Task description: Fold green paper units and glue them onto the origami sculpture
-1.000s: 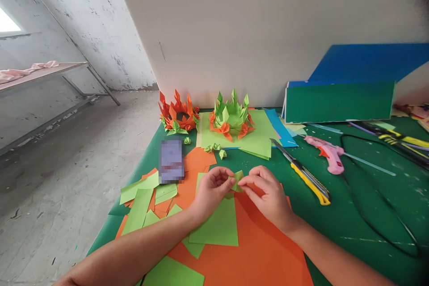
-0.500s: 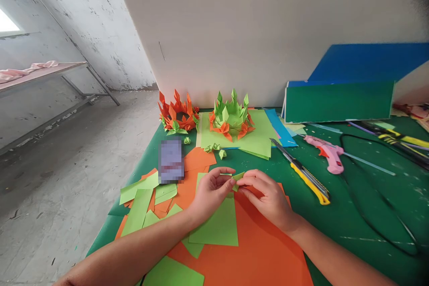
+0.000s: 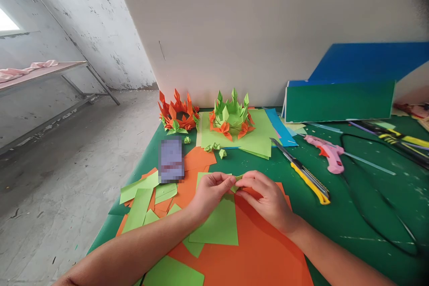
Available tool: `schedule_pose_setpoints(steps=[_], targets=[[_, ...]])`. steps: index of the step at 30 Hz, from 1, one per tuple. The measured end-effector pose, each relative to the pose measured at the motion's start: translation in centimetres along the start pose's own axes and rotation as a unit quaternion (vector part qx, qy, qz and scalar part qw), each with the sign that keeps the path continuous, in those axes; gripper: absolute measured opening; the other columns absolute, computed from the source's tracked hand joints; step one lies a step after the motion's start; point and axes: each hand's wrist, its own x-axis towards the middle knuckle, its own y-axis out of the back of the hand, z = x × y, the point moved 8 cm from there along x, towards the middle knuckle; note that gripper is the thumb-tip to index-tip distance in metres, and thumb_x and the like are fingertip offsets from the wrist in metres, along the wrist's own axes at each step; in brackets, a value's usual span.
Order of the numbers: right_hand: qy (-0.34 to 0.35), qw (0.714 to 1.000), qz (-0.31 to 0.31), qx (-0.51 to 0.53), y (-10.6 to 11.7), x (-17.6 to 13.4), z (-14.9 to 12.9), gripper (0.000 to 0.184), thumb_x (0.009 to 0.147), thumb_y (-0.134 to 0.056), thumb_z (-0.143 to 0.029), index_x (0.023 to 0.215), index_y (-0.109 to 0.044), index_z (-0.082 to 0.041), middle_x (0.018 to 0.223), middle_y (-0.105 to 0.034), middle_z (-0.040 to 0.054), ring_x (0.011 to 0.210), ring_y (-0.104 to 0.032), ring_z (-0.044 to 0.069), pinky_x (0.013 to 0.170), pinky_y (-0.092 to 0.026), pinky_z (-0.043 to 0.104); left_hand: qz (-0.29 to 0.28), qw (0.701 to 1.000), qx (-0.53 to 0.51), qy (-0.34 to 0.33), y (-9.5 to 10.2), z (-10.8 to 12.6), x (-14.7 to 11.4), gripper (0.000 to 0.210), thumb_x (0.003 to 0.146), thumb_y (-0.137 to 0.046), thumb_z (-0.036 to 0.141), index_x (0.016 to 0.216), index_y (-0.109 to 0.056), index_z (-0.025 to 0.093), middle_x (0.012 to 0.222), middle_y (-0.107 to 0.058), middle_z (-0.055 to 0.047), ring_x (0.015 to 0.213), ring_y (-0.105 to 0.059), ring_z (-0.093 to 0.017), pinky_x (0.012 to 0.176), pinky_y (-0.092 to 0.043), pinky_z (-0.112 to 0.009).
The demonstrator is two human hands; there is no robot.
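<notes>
While the left hand and right hand pinch 1 small green paper in their grip, light, even pressure should crease it cleanly.

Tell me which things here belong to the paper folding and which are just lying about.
Probably part of the folding:
Small green paper, pinched by the left hand and right hand
Loose green sheet below the hands
Small folded green pieces

Seemingly just lying about, untouched:
Yellow-handled utility knife
Pink glue gun
Blurred rectangular item
Green board at the back
</notes>
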Motion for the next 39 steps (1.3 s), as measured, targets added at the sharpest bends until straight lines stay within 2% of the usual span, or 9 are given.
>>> schedule_pose_setpoints(steps=[5,10,12,17,22,28,35,39], targets=[[-0.008,1.0,-0.003,-0.001,-0.1,0.0,0.3,0.02,0.088,-0.058,-0.016,0.105,-0.061,-0.028,0.095,-0.061,0.0038,0.092,-0.061,0.018,0.078,-0.052,0.031,-0.019,0.999,-0.029,0.012,-0.2,-0.4,0.2,0.035,0.071,-0.072,0.048,0.076,-0.071,0.013,0.076,-0.067,-0.004,0.069,-0.059,-0.013,0.074,-0.048,-0.028],[-0.012,1.0,0.01,0.005,0.3,0.1,0.6,0.02,0.088,-0.059,-0.016,0.104,-0.06,-0.027,0.097,-0.062,0.0036,0.096,-0.06,0.018,0.082,-0.052,0.032,-0.026,0.999,-0.025,0.005,-0.3,0.0,0.0,0.045,0.074,-0.07,0.046,0.108,-0.069,0.016,0.096,-0.071,-0.007,0.079,-0.065,-0.017,0.082,-0.049,-0.033],[-0.012,1.0,0.011,0.005,0.4,0.2,0.6,0.021,0.088,-0.059,-0.015,0.105,-0.06,-0.027,0.098,-0.062,0.0034,0.097,-0.06,0.018,0.083,-0.051,0.032,-0.032,0.999,-0.016,-0.008,-0.4,0.2,0.0,0.05,0.073,-0.071,0.045,0.114,-0.066,0.016,0.101,-0.072,-0.009,0.084,-0.066,-0.018,0.083,-0.05,-0.033],[-0.013,1.0,0.011,-0.001,0.4,0.0,0.7,0.021,0.088,-0.059,-0.017,0.106,-0.061,-0.027,0.097,-0.062,0.003,0.097,-0.06,0.017,0.084,-0.051,0.031,-0.042,0.998,-0.001,-0.04,-0.7,0.1,0.0,0.052,0.074,-0.071,0.042,0.117,-0.064,0.013,0.103,-0.072,-0.01,0.085,-0.067,-0.02,0.081,-0.051,-0.034],[-0.022,1.0,0.007,-0.005,0.3,0.1,0.9,0.019,0.088,-0.059,-0.019,0.106,-0.062,-0.027,0.098,-0.063,0.0037,0.097,-0.061,0.019,0.083,-0.052,0.032,-0.039,0.999,-0.004,-0.033,-0.7,0.6,-0.3,0.042,0.076,-0.066,0.027,0.115,-0.065,0.013,0.11,-0.07,-0.01,0.088,-0.067,-0.02,0.084,-0.051,-0.034],[-0.032,0.999,0.012,0.005,0.4,0.2,0.9,0.017,0.089,-0.058,-0.023,0.105,-0.062,-0.027,0.097,-0.063,0.0051,0.096,-0.061,0.02,0.082,-0.053,0.034,-0.047,0.998,-0.029,-0.008,-0.6,0.9,-0.5,0.044,0.065,-0.057,0.011,0.107,-0.069,0.016,0.113,-0.07,-0.008,0.09,-0.067,-0.021,0.087,-0.049,-0.035],[-0.044,0.998,0.015,0.031,0.5,0.3,1.0,0.015,0.089,-0.058,-0.021,0.102,-0.062,-0.026,0.096,-0.061,0.0039,0.094,-0.06,0.017,0.08,-0.051,0.029,-0.056,0.998,-0.029,-0.009,-0.9,1.1,-0.6,0.046,0.063,-0.059,0.012,0.108,-0.069,0.016,0.113,-0.069,-0.01,0.093,-0.067,-0.023,0.087,-0.048,-0.036],[-0.042,0.999,0.023,0.012,0.6,0.4,0.8,0.008,0.091,-0.055,-0.019,0.091,-0.062,-0.024,0.089,-0.061,0.0029,0.088,-0.059,0.016,0.075,-0.049,0.028,-0.063,0.998,-0.011,-0.015,-1.2,0.8,-0.6,0.048,0.065,-0.067,0.014,0.113,-0.066,0.015,0.117,-0.068,-0.011,0.102,-0.064,-0.025,0.088,-0.048,-0.036]])
